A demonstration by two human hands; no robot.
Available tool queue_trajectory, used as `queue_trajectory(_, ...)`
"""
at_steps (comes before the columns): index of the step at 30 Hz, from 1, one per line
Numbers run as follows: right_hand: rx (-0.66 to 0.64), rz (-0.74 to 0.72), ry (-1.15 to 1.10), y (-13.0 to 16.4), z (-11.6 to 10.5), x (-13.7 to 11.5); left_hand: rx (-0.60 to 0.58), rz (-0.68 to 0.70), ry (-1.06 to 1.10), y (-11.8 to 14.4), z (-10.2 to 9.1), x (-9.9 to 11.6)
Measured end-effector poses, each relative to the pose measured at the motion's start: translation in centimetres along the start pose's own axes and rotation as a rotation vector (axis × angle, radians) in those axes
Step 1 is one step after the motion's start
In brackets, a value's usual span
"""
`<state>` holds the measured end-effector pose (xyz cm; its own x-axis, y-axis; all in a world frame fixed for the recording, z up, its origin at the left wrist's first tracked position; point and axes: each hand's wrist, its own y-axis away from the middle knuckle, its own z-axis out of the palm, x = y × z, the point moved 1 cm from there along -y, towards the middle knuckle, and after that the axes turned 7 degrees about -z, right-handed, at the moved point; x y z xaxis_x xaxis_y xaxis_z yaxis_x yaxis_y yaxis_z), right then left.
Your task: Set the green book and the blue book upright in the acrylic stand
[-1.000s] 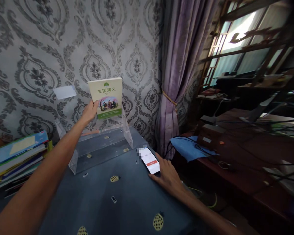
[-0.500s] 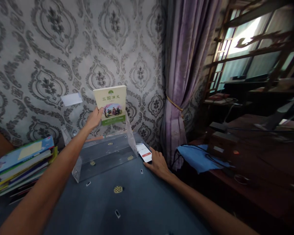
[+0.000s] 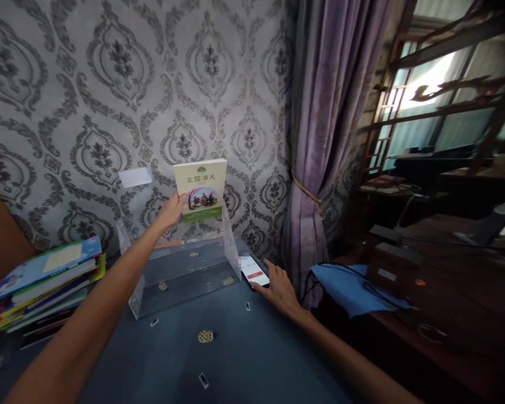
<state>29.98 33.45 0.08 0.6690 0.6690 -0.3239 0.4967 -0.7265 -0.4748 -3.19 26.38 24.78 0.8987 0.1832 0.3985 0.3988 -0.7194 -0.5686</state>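
L hand (image 3: 171, 210) grips book (image 3: 201, 180) left edge, upright over stand (image 3: 185, 269).

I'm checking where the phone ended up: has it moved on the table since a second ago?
Yes. The phone has slid away from the person toward the wall, now beside the clear acrylic stand, under the right hand.

Dim room, glare from the window (image 3: 421, 90) at right, soft blur and bowed, darkened edges.

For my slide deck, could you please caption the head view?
Left hand holds a green book above a clear stand; right hand touches a phone.
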Motion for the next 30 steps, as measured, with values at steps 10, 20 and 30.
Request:
queue_trajectory(10,0.153,-0.227,-0.245,-4.0,-3.5,-3.1,0.002,0.015,-0.065,0.3,-0.2,0.2)
queue_trajectory(20,0.084,-0.362,-0.443,-1.2,-2.5,-9.1,0.153,0.086,-0.198,5.7,-0.4,-0.8)
queue_trajectory(30,-0.155,-0.301,-0.576,5.4,2.0,-12.5,0.441,-0.064,-0.435,13.1,-6.9,-15.7)
